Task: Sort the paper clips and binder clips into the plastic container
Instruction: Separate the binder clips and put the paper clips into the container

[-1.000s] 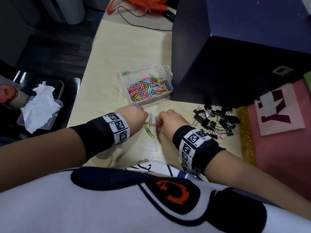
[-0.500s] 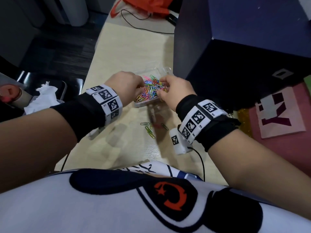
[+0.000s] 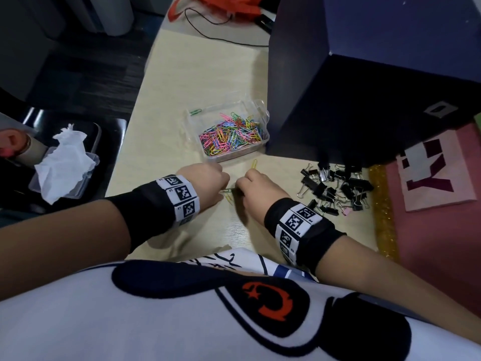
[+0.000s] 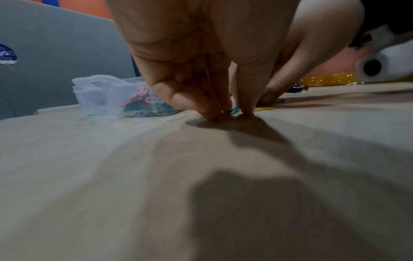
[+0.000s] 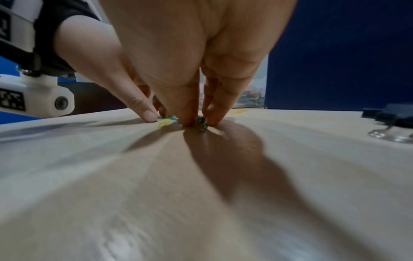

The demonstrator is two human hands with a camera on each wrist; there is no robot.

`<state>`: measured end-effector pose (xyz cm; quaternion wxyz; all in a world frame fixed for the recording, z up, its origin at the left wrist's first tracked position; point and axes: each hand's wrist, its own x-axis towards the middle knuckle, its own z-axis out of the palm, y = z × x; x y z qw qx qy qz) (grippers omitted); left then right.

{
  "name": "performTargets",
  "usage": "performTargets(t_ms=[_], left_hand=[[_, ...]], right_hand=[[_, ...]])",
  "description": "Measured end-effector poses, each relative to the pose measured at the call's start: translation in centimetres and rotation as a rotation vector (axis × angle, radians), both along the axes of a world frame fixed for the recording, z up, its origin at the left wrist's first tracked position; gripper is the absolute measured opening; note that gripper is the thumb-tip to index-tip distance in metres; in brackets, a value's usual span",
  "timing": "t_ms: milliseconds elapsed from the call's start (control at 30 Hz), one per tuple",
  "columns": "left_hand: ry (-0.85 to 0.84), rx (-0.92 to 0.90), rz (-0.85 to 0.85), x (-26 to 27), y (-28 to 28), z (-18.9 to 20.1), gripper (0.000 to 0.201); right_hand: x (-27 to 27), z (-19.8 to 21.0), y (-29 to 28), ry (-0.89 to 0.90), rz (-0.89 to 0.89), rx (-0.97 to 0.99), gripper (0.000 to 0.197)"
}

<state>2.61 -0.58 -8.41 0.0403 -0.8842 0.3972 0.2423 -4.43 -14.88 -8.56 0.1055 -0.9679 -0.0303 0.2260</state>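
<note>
Far left, off the table edge: a clear lidded box (image 3: 39, 183) with crumpled white tissue (image 3: 66, 162) on it, resting on a dark chair. On the pale wooden table (image 3: 182, 82): your left hand (image 3: 205, 182), fingertips down on the surface, pinching a green paper clip (image 4: 234, 110) between thumb and fingers. Just right of it, a yellow paper clip (image 5: 164, 122) lies flat between the two hands. Your right hand (image 3: 256, 190), close beside the left, likewise fingertips down, pinching a dark green paper clip (image 5: 201, 123). Behind both hands: the clear plastic container (image 3: 253, 149), holding a heap of multicoloured paper clips (image 3: 230, 138); one green clip (image 3: 195, 112) sits at its far left corner, whether on the rim or just outside you cannot tell. Another yellow paper clip (image 3: 254, 164) lies loose on the table between the container and your right hand. Right of the container: a large dark blue box (image 3: 364, 87). In front of that box, right of your right hand: a pile of black binder clips (image 3: 335, 186), with one pink binder clip (image 3: 346, 211) at its near edge, all outside the container. Far right: a gold glitter strip (image 3: 382, 204) and a pink sheet (image 3: 437, 230).
</note>
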Motion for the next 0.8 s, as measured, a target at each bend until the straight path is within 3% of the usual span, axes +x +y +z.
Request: performTargets(t_ms=[167, 400, 500, 667, 800], left_hand=[[-0.051, 0.021, 0.010, -0.2, -0.7, -0.5, 0.020], [0.018, 0.022, 0.056, -0.3, -0.6, -0.5, 0.020], [-0.040, -0.087, 0.047, 0.0, -0.4, 0.6, 0.021], [-0.115, -0.400, 0.222, 2.7, 0.1, 3.8, 0.015], [-0.168, -0.434, 0.274, 4.8, 0.4, 4.9, 0.021]], right_hand=[[0.2, 0.1, -0.7, 0.020, -0.091, -0.015, 0.027], [1.9, 1.2, -1.7, 0.020, -0.264, 0.052, 0.020], [3.6, 2.6, -1.7, -0.109, -0.342, 0.128, 0.014], [6.9, 5.7, -1.2, -0.354, -0.431, 0.272, 0.014], [7.4, 7.1, -1.3, -0.334, -0.383, 0.209, 0.030]])
